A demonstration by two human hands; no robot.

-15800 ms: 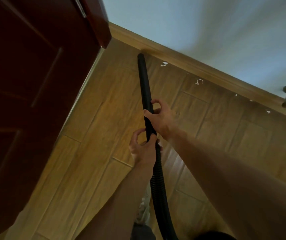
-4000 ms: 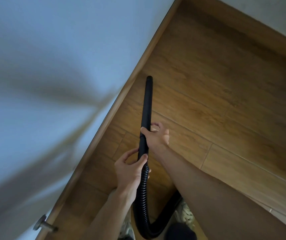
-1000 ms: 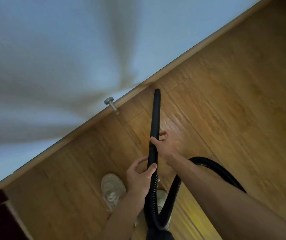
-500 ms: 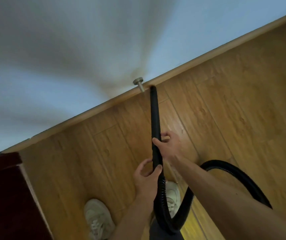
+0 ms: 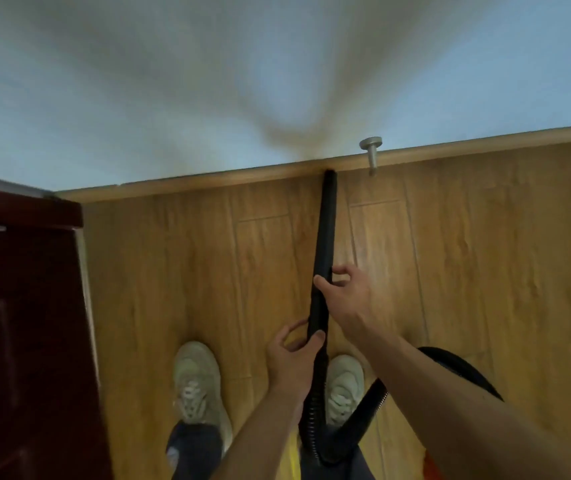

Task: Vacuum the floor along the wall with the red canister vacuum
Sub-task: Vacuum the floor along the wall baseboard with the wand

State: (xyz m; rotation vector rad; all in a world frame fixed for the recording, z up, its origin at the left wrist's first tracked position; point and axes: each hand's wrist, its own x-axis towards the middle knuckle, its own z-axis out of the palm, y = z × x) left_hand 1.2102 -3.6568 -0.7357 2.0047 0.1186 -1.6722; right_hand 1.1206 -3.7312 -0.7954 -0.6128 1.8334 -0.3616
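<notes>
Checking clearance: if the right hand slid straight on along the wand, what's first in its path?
Bare wand ahead of the right hand, then the baseboard at the nozzle tip. The door stop looks off to the right; depth unclear.

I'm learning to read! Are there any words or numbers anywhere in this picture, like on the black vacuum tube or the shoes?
None can be read.
Vacuum wand: plain black, no label showing.
Hose: no writing visible.
Sneakers: too blurred to show any brand.
Door, baseboard, doorstop and wall: no text or signs.

Home: wood floor (image 5: 180,271), skirting board (image 5: 208,181), door (image 5: 24,323).
</notes>
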